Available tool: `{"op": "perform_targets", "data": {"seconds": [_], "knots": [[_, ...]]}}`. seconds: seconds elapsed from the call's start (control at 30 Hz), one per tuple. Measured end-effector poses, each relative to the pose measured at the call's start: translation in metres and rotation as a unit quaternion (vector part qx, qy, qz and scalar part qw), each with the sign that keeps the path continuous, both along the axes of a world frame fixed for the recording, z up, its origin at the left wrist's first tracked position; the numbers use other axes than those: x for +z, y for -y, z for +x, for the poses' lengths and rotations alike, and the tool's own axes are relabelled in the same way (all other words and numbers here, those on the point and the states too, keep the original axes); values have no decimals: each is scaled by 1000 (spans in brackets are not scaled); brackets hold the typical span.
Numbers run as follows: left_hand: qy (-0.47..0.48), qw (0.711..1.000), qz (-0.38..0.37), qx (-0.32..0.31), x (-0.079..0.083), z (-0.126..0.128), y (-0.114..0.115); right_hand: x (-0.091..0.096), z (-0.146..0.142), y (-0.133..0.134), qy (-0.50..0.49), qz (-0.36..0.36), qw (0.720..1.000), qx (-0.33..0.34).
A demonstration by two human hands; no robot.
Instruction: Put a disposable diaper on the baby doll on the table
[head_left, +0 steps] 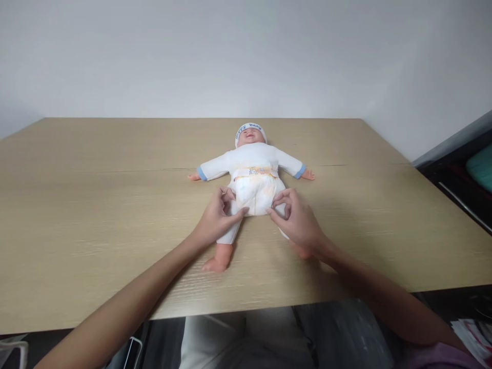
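A baby doll in a white outfit with blue cuffs lies on its back on the wooden table, arms spread and legs toward me. Around its hips is a white diaper with an orange patterned waistband. At the diaper's lower left edge, my left hand has its thumb on the leg opening and its fingers curled at the side. My right hand pinches the opposite leg edge between thumb and fingers. It partly hides the doll's right-side leg in the picture.
The light wooden table runs back to a plain pale wall. A thin seam crosses the tabletop behind the doll's arms. At the right stands a dark shelf or frame with a green item in it.
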State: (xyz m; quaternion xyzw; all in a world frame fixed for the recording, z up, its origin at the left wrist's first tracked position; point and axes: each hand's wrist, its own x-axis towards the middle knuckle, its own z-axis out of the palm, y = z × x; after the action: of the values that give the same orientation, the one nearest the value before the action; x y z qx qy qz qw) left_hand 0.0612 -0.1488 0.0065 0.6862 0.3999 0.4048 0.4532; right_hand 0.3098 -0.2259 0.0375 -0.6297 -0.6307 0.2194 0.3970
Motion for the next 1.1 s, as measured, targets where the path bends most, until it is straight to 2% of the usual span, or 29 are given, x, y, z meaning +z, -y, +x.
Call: {"op": "perform_targets", "data": {"seconds": [0.17, 0.33, 0.43, 0.6, 0.77, 0.9, 0.97, 1.1], "knots": [[15, 999, -14, 32, 4, 0, 4, 11, 5, -3, -11, -26, 1000, -2], [-61, 997, 34, 26, 13, -2, 7, 15, 7, -2, -6, -30, 999, 23], [-93, 995, 35, 22, 15, -1, 6, 12, 5, -1, 20, -16, 999, 30], [-50, 997, -48, -14, 17, 3, 3, 5, -1, -2, 55, 6, 997, 47], [48, 984, -169, -44, 21, 3, 4, -1, 5, -8, -66, -52, 995, 51], [78, 978, -192, -35, 20, 2, 7, -1, 10, -7, -119, -94, 987, 45], [88, 977, -193, -32, 19, 1, 8, -1, 8, -3, -104, -80, 991, 26], [90, 974, -205, -36, 18, -2, 8, -5, 5, 0, -51, 5, 999, -4]]}}
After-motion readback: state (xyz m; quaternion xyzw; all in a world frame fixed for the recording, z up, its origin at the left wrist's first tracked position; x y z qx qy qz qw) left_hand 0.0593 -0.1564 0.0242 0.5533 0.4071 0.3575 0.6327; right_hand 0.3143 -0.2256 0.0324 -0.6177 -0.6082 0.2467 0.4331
